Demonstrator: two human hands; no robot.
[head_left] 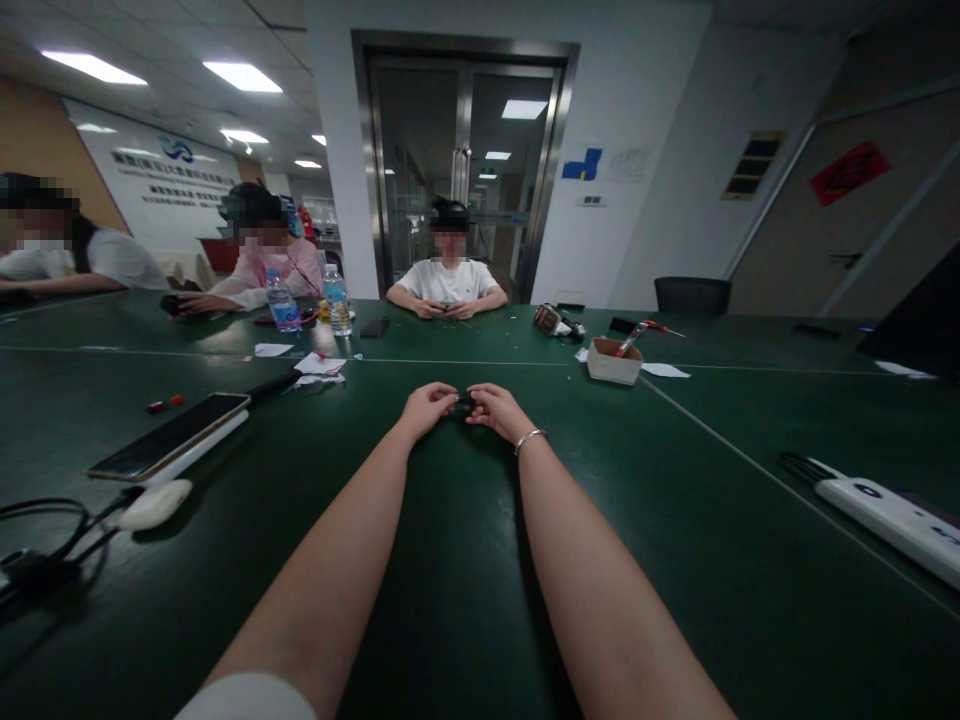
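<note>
Both my arms stretch out over a dark green table [465, 560]. My left hand [427, 406] and my right hand [495, 408] meet fingertip to fingertip, fingers curled. Between them sits a small dark object [466, 398], pinched from both sides; it is too small to name. A silver bracelet [529, 438] circles my right wrist.
A phone on a white power bank [169, 437] lies at left, with a white mouse-like item [154, 505] and black cables [37, 550]. A small cardboard box [613, 360] holds a screwdriver. A white power strip [889, 515] lies at right. Water bottles [283, 302] and three seated people are across the table.
</note>
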